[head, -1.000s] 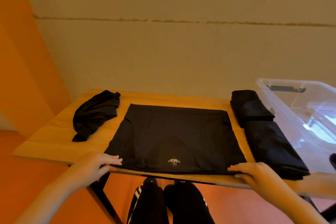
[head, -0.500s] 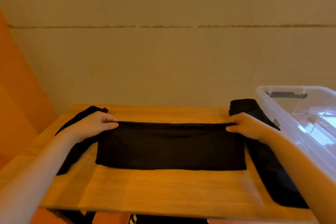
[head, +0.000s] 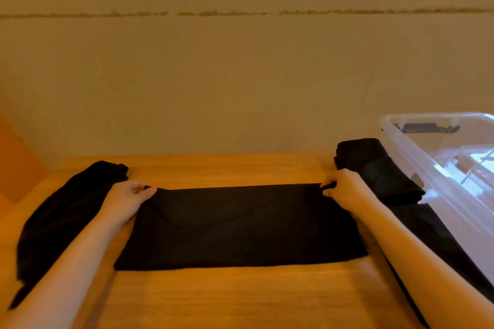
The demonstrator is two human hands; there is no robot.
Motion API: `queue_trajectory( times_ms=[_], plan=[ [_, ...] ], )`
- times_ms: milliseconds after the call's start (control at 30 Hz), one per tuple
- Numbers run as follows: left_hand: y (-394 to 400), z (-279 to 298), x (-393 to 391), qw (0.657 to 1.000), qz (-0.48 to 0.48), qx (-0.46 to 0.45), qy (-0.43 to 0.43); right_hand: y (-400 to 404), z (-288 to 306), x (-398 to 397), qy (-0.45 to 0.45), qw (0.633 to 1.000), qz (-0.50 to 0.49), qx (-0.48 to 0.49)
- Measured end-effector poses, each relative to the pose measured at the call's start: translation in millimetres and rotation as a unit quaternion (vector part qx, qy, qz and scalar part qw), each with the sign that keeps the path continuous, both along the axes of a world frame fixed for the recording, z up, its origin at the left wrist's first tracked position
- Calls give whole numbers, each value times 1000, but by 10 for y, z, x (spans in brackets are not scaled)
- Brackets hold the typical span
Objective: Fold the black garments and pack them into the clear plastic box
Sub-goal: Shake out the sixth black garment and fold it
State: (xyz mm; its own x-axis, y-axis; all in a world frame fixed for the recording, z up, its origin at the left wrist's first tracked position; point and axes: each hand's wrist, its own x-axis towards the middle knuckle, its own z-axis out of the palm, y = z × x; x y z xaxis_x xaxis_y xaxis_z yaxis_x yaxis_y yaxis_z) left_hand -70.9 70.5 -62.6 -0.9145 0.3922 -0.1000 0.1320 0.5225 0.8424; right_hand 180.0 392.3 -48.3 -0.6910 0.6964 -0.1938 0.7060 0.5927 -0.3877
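Both hands grip the far corners of the black garment being folded: the left hand pinches the far left corner, the right hand the far right one, fingers closed on cloth at each end.

By size, the clear plastic box comes first. It stands at the right edge of the surface, and the part in view looks to hold no garments, though its near end runs out of frame. Packing, by my judgement, has not begun.

Next is the garment in hand, lying flat across the middle of the surface as a wide, low rectangle, its far edge straight between the two hands and its near edge even. It seems halved once; I would expect at least one more fold before it fits the box.

A long folded black piece lies just beside the box wall, partly under the right forearm, and a smaller folded bundle sits at its far end; both look ready to pack.

An unfolded dark heap lies crumpled at the left, partly under the left forearm, still to be folded.
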Motion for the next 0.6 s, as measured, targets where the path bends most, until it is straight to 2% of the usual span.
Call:
queue_trajectory(
  times_ms=[100, 200, 300, 467, 600],
  plan=[
    [69, -39, -69, 998, 38, 23, 39, 36, -26, -87, 103, 993, -44, 38],
    [180, -187, -49, 992, 58, -30, 104, -28, -169, -210, 204, 975, -74, 38],
    [218, -306, 3, 984, 88, -44, 151, -84, -377, -307, 225, 968, -110, 37],
    [157, -275, -38, 978, 131, -36, 160, 19, -409, -303, 270, 951, -149, 4],
    [146, -284, -10, 977, 123, -22, 170, -44, -447, -241, 280, 951, -118, 55]
  ],
)
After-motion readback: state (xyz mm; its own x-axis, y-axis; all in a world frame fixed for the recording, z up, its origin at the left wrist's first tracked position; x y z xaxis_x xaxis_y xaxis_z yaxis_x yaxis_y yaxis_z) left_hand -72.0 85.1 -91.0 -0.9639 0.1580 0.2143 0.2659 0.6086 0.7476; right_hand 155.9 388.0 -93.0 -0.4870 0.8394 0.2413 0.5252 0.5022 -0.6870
